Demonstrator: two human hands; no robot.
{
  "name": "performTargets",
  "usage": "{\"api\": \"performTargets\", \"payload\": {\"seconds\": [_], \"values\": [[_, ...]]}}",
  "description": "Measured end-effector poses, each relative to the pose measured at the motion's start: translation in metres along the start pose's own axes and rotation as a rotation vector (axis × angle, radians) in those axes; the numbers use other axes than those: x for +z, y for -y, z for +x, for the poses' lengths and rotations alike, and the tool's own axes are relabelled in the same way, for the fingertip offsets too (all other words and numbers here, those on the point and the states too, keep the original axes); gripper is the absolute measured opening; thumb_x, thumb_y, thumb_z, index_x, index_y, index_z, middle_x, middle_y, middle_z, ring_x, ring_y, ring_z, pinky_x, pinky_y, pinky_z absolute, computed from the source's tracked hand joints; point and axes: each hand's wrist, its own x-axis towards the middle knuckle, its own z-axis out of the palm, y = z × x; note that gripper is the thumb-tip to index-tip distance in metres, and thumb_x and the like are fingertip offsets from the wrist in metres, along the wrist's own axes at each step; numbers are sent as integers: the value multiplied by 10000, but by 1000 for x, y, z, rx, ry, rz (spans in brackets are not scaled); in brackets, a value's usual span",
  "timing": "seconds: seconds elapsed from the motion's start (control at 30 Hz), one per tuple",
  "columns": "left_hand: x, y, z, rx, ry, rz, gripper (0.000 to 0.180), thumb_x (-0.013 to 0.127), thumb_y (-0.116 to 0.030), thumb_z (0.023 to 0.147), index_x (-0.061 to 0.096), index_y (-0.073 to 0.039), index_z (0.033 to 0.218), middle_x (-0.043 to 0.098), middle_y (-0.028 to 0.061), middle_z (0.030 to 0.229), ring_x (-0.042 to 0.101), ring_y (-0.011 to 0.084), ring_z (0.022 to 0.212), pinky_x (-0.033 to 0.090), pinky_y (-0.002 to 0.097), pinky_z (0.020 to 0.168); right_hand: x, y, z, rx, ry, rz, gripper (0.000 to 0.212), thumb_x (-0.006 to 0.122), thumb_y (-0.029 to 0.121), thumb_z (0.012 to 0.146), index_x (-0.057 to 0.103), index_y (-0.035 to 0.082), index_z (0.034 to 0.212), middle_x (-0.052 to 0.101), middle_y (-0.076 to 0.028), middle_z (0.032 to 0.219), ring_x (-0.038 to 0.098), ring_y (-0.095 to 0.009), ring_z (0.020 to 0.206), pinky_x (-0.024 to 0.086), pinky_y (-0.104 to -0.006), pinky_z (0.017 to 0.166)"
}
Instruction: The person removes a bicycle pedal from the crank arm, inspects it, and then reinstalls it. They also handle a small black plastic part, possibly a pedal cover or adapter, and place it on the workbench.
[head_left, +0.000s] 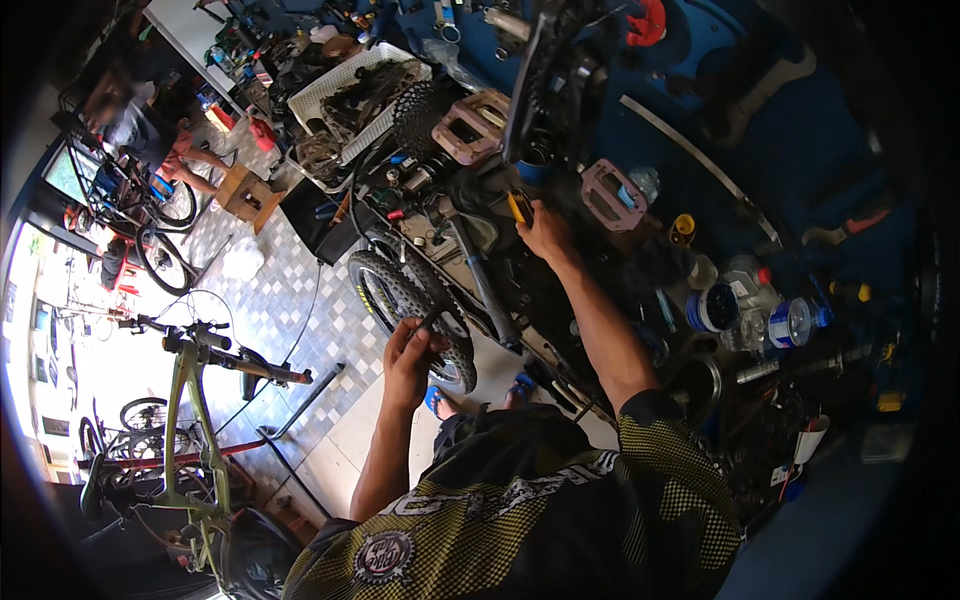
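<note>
Right, closest in is the shirt [520,510], dark and yellow, swallowing the bottom of the view and covering most of the legs; only two feet in blue sandals [435,399] peek out past it. Here's the left hand [404,362], raised over the knobbly tyre [372,287], fingers curled narrow around a slim dark piece [431,319]; its far end melts into the tyre behind, so I can't tell what it is. The right hand [548,237] reaches farther out over the cluttered tabletop [603,255], fingers closed on a yellow tool [520,208], its kind hard to make out and its lower part hidden in the grip. Off to the right, plastic bottles [752,285] crowd together, sinking into shadow. Beyond the right hand sit two pinkish pedals, one [485,108] up-left, the other [598,203] to the right, and above them a dark crank is cut off by the top edge. Farther left, a white basket [328,84] brims with tangled dark parts. Across the tiled floor [300,330], a green bike frame [179,400] stands, its lower end lost in murk. Deepest, a co-worker [150,135] sits by a bike, upper body blurred, near a wooden stool [243,193].
</note>
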Motion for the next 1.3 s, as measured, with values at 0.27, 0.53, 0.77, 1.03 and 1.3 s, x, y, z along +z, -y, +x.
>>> {"api": "performTargets", "payload": {"seconds": [0.27,0.53,0.77,1.03,1.3], "values": [[12,-16,27,-110,80,-417,281,609,-406,1065,615,-127,1041,512,7,735,635,243,906,518,521,958,-49,28,-87,-155,199,425,457,781,324,977,679,43,1322,757,-122,1129,721,-193,965,564,-344,816],[45,-28,55,-76,344,-180,320,589,-361,1090,579,-64,974,491,29,677,597,202,754,546,435,866,-138,84,-156,-348,438,856,460,801,261,981,682,62,1377,753,-16,1114,677,-94,986,524,-259,813],[65,-37,63,-246,342,-262,416,559,-365,1120,611,9,1296,695,129,1100,708,273,1064,592,466,969,-149,78,-174,-121,345,980,385,794,194,983,670,-15,1282,779,-73,1047,712,-109,942,569,-284,835],[59,-19,45,-224,510,-84,534,671,-136,1057,495,32,1532,666,198,1410,703,320,1236,610,462,1011,-178,95,-193,-115,146,842,498,811,218,971,619,-37,1353,773,-109,1038,720,-115,896,589,-285,754],[53,-5,49,-280,598,-315,493,601,-168,1098,491,71,1515,675,233,1369,713,316,1213,622,459,1018,-195,98,-201,-278,135,584,1010,946,271,830,388,68,1647,712,-123,1113,659,-135,849,578,-302,749]]}}
